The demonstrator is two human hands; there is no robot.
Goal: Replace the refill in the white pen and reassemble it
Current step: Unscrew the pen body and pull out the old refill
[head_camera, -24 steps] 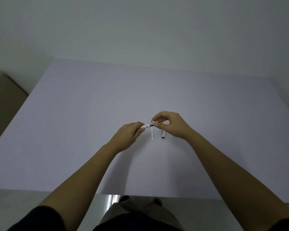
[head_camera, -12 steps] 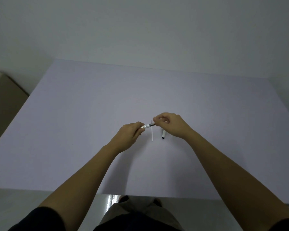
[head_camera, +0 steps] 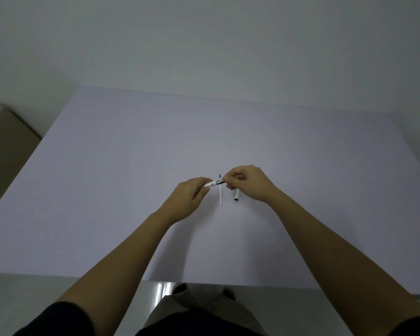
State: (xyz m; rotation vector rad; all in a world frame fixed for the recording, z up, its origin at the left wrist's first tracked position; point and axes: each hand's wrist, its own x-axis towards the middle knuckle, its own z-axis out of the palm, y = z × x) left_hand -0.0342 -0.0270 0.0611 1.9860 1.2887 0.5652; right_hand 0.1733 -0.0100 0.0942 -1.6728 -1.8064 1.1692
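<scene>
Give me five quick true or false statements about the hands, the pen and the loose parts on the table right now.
1. Both hands hold the white pen. True: left hand on the barrel, right hand at the metal tip end.
2. A thin white refill lies on the table. True.
3. The pen cap is in the left hand. False: it lies on the table below the right hand.
4. The pen is upright. False: it is roughly level.
5. The refill lies left of the left hand. False: it lies between the hands.
</scene>
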